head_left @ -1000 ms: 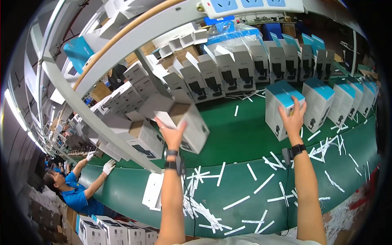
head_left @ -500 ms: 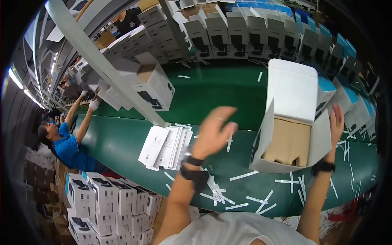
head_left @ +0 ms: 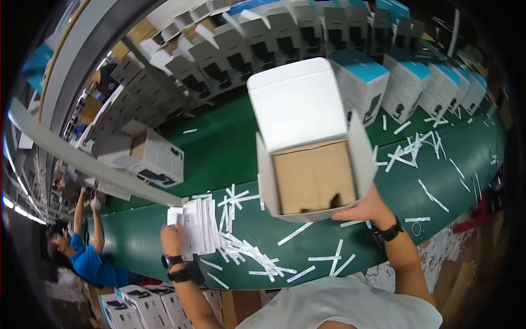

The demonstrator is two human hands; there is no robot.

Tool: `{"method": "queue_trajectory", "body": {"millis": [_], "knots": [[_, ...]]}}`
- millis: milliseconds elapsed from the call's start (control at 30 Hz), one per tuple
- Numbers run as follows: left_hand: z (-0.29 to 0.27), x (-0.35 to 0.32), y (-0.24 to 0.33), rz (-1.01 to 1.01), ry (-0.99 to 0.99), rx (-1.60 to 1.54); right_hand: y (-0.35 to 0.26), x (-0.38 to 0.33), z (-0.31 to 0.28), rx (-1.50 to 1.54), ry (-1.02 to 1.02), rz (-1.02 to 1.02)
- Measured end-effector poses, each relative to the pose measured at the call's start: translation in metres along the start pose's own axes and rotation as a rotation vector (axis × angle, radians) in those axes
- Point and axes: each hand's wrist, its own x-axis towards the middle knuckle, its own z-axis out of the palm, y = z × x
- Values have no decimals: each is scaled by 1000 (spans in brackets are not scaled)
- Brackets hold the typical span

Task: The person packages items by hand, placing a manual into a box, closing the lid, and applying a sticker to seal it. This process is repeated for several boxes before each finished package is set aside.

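An open white box [head_left: 361, 159] with its lid [head_left: 298, 104] raised stands before me, tilted slightly; a brown cardboard insert [head_left: 315, 175] fills its inside. My right hand [head_left: 361, 210] grips the box at its near right lower corner, thumb along the front edge. At the left, a stack of white printed leaflets [head_left: 201, 225] lies on the green table. My left hand [head_left: 173, 239] is closed at the stack's left edge, with a leaflet [head_left: 175, 215] showing above its fingers. Those fingertips are partly hidden.
Loose white strips [head_left: 249, 253] litter the green table [head_left: 466, 142]. Blue-topped boxes [head_left: 408, 85] stand at the right, with a row of open boxes [head_left: 257, 41] behind. Another open box [head_left: 159, 159] sits beyond a slanting grey post [head_left: 98, 170]. A co-worker [head_left: 90, 257] works at far left.
My left hand has gone left and down from above the table to the leaflets. My right hand has shifted from the box's right side to its near corner. The view has turned.
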Motion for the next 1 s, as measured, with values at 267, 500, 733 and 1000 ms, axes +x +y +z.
{"method": "queue_trajectory", "body": {"millis": [267,500,733,1000], "knots": [[-216,-24,222,128,1282,-1406,1,-10,42,-20,-56,-110],[-248,-53,289,673,484,-569,-22,-3,36,-121,-125,-144],[-203,-55,266,434,244,-815,-59,-15,-28,-338,-35,-320],[-185,-90,312,795,245,-761,-133,9,8,-484,-391,-430]]}}
